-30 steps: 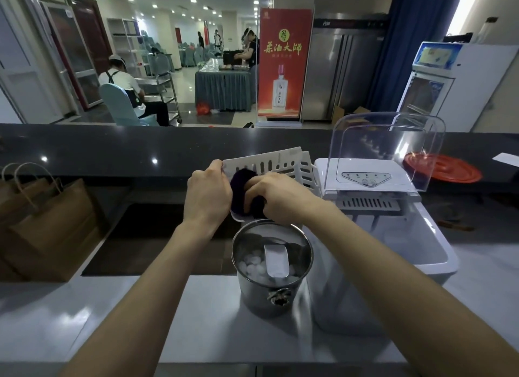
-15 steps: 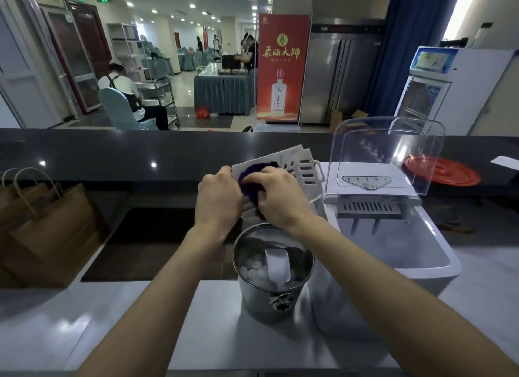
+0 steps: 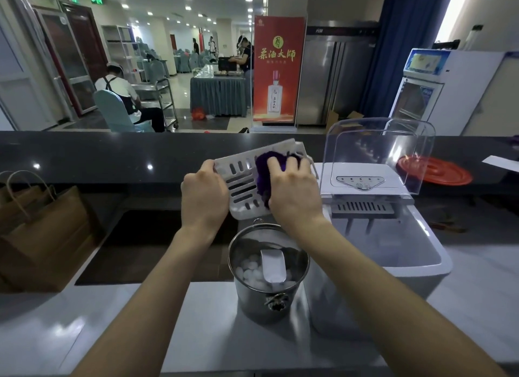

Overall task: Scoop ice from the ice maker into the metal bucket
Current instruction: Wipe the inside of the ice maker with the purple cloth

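A metal bucket (image 3: 266,301) stands on the grey counter and holds ice cubes (image 3: 248,270) and a white scoop (image 3: 273,265). Right of it sits the white ice maker (image 3: 393,253), its clear lid (image 3: 379,152) raised. Above the bucket my left hand (image 3: 203,193) grips the left edge of a white slotted ice basket (image 3: 241,184), held tilted. My right hand (image 3: 293,193) holds a dark purple cloth (image 3: 265,163) pressed against the basket's inside.
Brown paper bags (image 3: 42,230) stand at the left beside a dark recessed sink (image 3: 157,247). A red round lid (image 3: 438,174) lies on the black raised ledge (image 3: 112,155) at the right. Beyond the ledge is a dining hall with people and a red banner (image 3: 279,73).
The basket has tilted so more of its slotted inside faces me. My right hand has slid the purple cloth to the right and up along it. My left hand keeps its grip.
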`<state>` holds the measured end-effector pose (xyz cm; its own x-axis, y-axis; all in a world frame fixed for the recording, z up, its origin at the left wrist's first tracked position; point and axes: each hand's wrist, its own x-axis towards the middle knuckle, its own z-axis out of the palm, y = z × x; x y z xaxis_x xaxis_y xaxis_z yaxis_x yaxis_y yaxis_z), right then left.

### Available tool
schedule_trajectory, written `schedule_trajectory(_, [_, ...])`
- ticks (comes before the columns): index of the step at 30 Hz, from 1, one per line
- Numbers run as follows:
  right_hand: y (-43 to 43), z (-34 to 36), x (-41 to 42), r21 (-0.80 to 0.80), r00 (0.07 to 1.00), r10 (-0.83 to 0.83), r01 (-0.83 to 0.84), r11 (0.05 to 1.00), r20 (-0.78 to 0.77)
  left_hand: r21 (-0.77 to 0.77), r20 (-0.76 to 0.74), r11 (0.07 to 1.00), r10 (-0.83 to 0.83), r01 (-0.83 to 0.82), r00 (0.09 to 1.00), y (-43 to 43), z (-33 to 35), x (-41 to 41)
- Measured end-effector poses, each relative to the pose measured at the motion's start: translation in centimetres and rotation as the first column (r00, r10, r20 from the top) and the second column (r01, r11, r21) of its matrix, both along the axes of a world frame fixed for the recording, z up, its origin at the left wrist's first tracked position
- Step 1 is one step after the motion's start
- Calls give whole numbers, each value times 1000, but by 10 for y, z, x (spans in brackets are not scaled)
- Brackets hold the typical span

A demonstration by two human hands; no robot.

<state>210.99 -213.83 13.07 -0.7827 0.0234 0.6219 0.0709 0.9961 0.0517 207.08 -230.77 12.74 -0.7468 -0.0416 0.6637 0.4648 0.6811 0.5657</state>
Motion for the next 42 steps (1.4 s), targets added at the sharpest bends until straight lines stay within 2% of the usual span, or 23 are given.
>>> schedule_trajectory(2, [3,-4,3,-211,990,76,-50,976,117,-38,-23,999,-16,16,1000,1,-7,2])
schedule_trajectory(4, [-1,-7,6,-304,942,266,-197,932,205,-72,-7,997,1,-2,1000,7,-15,3])
schedule_trajectory(6, [-9,-10,9,-378,887,430,-345,859,170,-69,25,998,14,-13,1000,14,-18,7])
schedule_trajectory(8, [-6,-7,14,-490,883,468,-393,778,35,-69,39,997,21,-18,999,13,-16,6])
schedule_trajectory(10, [8,2,24,-667,879,457,-424,612,-140,-70,42,997,39,-35,998,3,-14,0])
schedule_trajectory(12, [26,15,39,-801,844,421,-489,347,-333,-66,48,996,58,-55,997,-5,-12,-1])
schedule_trajectory(14, [43,27,55,-839,809,321,-539,72,-492,-43,53,997,59,-57,997,-6,-12,3])
schedule_trajectory(15, [51,32,63,-838,810,241,-545,-29,-535,-23,55,998,52,-51,997,-6,-12,5])
schedule_trajectory(17, [71,35,74,-828,827,82,-542,-143,-556,-2,57,999,48,-48,997,-6,-16,6])
schedule_trajectory(20, [104,26,84,-795,837,-18,-525,-305,-546,0,55,998,70,-70,996,-5,-17,5])
schedule_trajectory(21, [114,21,86,-785,839,-34,-522,-334,-544,11,61,998,69,-70,996,-4,-16,4])
schedule_trajectory(24, [136,6,90,-795,854,-57,-503,-338,-517,15,93,996,86,-88,992,-3,-13,7])
schedule_trajectory(27, [147,-3,91,-765,867,-68,-469,-442,-493,82,219,992,76,-96,973,-2,-14,15])
schedule_trajectory(29, [149,-6,89,-777,882,-40,-434,-456,-469,146,363,982,56,-117,930,1,-17,26])
schedule_trajectory(35, [142,-18,87,-820,914,24,-352,-452,-406,267,624,943,-13,-198,781,12,-47,55])
schedule_trajectory(39, [135,-23,86,-813,917,64,-316,-489,-394,281,780,931,-79,-234,621,20,-76,63])
schedule_trajectory(42, [131,-24,86,-808,908,100,-307,-503,-407,177,792,967,-29,-183,610,22,-92,68])
